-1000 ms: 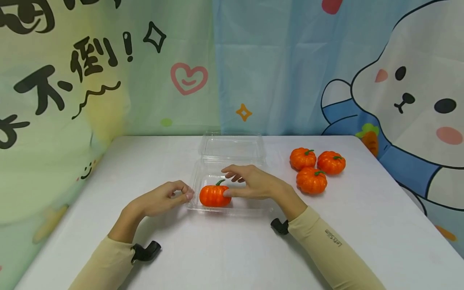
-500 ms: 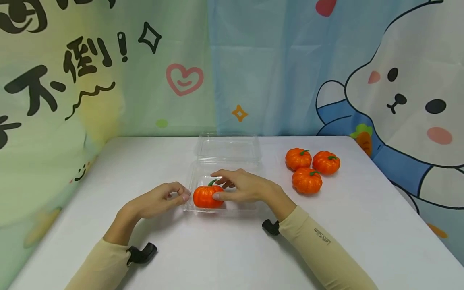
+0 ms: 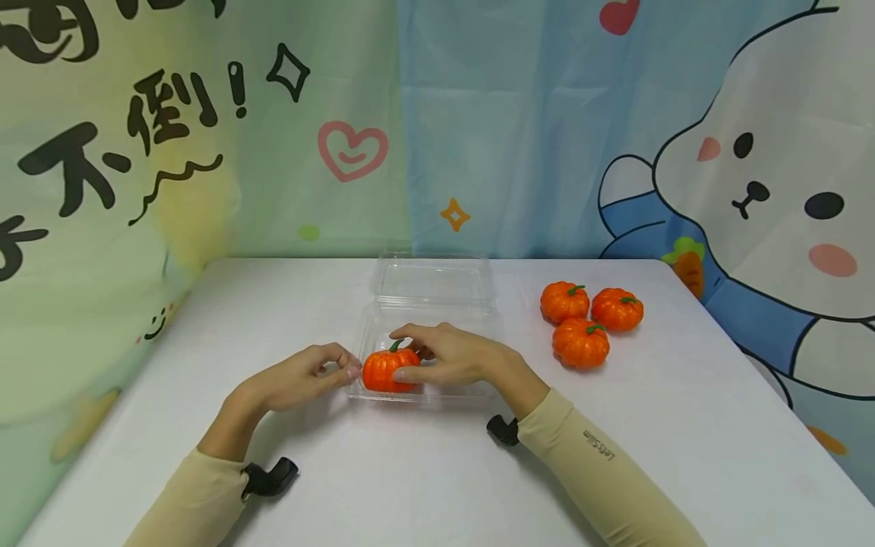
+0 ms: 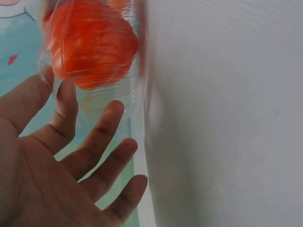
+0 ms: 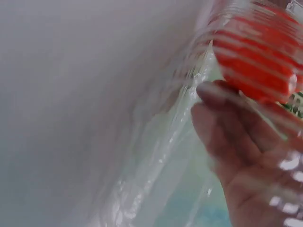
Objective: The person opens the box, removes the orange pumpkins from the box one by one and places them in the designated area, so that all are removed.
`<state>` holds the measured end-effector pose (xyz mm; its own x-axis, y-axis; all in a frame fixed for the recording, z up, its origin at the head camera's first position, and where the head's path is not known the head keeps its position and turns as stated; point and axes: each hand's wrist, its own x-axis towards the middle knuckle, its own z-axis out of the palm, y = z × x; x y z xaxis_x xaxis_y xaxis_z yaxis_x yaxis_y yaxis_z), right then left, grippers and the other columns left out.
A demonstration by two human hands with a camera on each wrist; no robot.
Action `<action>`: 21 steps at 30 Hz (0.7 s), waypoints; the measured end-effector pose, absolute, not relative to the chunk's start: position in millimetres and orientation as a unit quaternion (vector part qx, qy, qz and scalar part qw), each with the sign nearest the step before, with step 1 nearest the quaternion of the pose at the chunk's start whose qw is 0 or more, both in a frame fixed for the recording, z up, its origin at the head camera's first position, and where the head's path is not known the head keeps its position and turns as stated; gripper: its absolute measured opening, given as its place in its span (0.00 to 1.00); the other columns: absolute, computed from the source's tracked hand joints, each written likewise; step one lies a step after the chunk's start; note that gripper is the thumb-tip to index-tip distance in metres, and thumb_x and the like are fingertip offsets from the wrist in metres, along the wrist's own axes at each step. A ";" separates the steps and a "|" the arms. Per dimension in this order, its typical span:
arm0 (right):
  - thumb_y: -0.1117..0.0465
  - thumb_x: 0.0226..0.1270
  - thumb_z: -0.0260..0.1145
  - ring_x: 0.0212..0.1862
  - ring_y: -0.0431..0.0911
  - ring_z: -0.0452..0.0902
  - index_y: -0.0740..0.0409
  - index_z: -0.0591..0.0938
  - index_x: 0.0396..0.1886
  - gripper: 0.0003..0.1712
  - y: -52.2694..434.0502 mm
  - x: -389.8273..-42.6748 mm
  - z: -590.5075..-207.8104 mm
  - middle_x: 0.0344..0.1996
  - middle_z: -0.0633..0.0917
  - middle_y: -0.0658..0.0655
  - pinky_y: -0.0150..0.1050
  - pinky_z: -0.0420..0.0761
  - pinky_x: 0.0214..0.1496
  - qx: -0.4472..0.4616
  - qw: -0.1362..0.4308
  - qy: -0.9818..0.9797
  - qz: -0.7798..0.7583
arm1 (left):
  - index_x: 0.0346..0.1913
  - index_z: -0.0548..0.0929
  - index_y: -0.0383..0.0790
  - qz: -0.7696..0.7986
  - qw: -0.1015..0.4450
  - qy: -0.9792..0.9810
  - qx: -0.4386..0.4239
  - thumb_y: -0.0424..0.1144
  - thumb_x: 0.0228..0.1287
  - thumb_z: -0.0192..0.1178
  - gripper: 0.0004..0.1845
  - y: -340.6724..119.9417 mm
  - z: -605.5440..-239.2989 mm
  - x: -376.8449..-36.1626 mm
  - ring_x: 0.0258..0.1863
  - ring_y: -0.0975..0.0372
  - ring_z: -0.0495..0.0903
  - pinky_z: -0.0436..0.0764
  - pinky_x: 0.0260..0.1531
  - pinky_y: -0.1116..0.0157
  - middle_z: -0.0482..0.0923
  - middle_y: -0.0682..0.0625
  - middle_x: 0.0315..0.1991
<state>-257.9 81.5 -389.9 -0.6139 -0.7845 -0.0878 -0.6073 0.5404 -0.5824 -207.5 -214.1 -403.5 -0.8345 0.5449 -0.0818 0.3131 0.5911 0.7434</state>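
A small orange pumpkin [image 3: 381, 370] with a green stem sits upright at the front left inside a clear plastic clamshell box [image 3: 456, 389]. My right hand [image 3: 447, 355] reaches into the box and holds the pumpkin's right side, thumb in front and fingers behind, partly hidden. Seen through the box wall in the right wrist view, the right hand [image 5: 251, 142] lies against the pumpkin [image 5: 260, 56]. My left hand [image 3: 301, 376] pinches the box's left rim between thumb and index finger. In the left wrist view, the left hand's [image 4: 61, 151] other fingers spread loosely below the box.
Three more orange pumpkins, among them a front one [image 3: 580, 343], stand grouped on the white table [image 3: 424, 471] to the right of the box. The box's lid [image 3: 434, 279] lies folded back behind it. A printed curtain [image 3: 492, 137] hangs beyond the table's far edge.
The pumpkin has shifted slightly left within the box, and my right hand has moved left with it, closer around it. My left hand stays at the rim. The head view swayed slightly.
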 end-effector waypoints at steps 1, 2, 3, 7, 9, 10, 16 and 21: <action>0.37 0.72 0.63 0.57 0.46 0.85 0.50 0.69 0.74 0.38 80.6 -258.0 -390.5 0.59 0.85 0.54 0.42 0.79 0.63 -0.407 0.173 0.858 -0.261 | 0.42 0.80 0.49 0.380 0.154 0.879 0.242 0.51 0.77 0.57 0.11 -214.5 -403.5 -207.2 0.58 0.54 0.76 0.75 0.54 0.55 0.83 0.52 0.56; 0.37 0.72 0.64 0.56 0.46 0.85 0.51 0.69 0.73 0.38 80.0 -257.8 -391.1 0.59 0.84 0.54 0.41 0.79 0.63 -0.409 0.173 0.856 -0.266 | 0.42 0.80 0.48 0.381 0.155 0.879 0.241 0.51 0.77 0.57 0.10 -214.8 -403.5 -206.8 0.57 0.54 0.76 0.75 0.52 0.56 0.83 0.51 0.56; 0.38 0.72 0.64 0.56 0.46 0.85 0.52 0.69 0.73 0.38 79.6 -257.6 -391.5 0.60 0.84 0.54 0.40 0.80 0.62 -0.410 0.175 0.853 -0.271 | 0.43 0.80 0.48 0.381 0.157 0.879 0.241 0.50 0.78 0.57 0.10 -215.0 -403.2 -206.5 0.56 0.54 0.76 0.75 0.51 0.56 0.83 0.51 0.56; 0.43 0.71 0.68 0.59 0.44 0.82 0.55 0.68 0.74 0.39 79.8 -256.6 -392.4 0.62 0.81 0.53 0.36 0.80 0.61 -0.412 0.182 0.842 -0.296 | 0.42 0.81 0.47 0.382 0.156 0.876 0.248 0.50 0.78 0.57 0.11 -214.5 -402.6 -206.9 0.57 0.54 0.76 0.75 0.53 0.54 0.83 0.52 0.55; 0.44 0.70 0.68 0.61 0.42 0.79 0.56 0.68 0.74 0.40 80.8 -256.8 -393.0 0.64 0.79 0.51 0.34 0.79 0.62 -0.416 0.177 0.841 -0.298 | 0.42 0.81 0.47 0.381 0.154 0.876 0.252 0.49 0.78 0.57 0.10 -213.7 -402.1 -207.2 0.59 0.53 0.76 0.75 0.57 0.51 0.83 0.52 0.55; 0.45 0.70 0.69 0.62 0.41 0.78 0.57 0.68 0.74 0.40 81.5 -257.1 -393.2 0.64 0.78 0.50 0.34 0.79 0.62 -0.418 0.173 0.841 -0.298 | 0.42 0.80 0.47 0.381 0.154 0.876 0.253 0.49 0.78 0.57 0.10 -213.4 -402.1 -207.4 0.60 0.53 0.76 0.74 0.58 0.50 0.83 0.53 0.55; 0.47 0.69 0.70 0.62 0.41 0.75 0.53 0.69 0.73 0.38 89.0 -257.1 -391.0 0.65 0.76 0.49 0.38 0.79 0.63 -0.423 0.152 0.841 -0.302 | 0.42 0.80 0.46 0.380 0.155 0.877 0.250 0.49 0.78 0.57 0.10 -213.3 -401.3 -208.0 0.60 0.52 0.75 0.74 0.59 0.46 0.83 0.52 0.55; 0.48 0.67 0.72 0.62 0.41 0.75 0.51 0.71 0.72 0.37 96.1 -257.5 -389.5 0.64 0.76 0.48 0.38 0.79 0.63 -0.427 0.126 0.842 -0.306 | 0.41 0.80 0.46 0.380 0.150 0.877 0.254 0.48 0.78 0.57 0.10 -214.1 -401.6 -207.5 0.61 0.52 0.76 0.74 0.59 0.48 0.83 0.52 0.55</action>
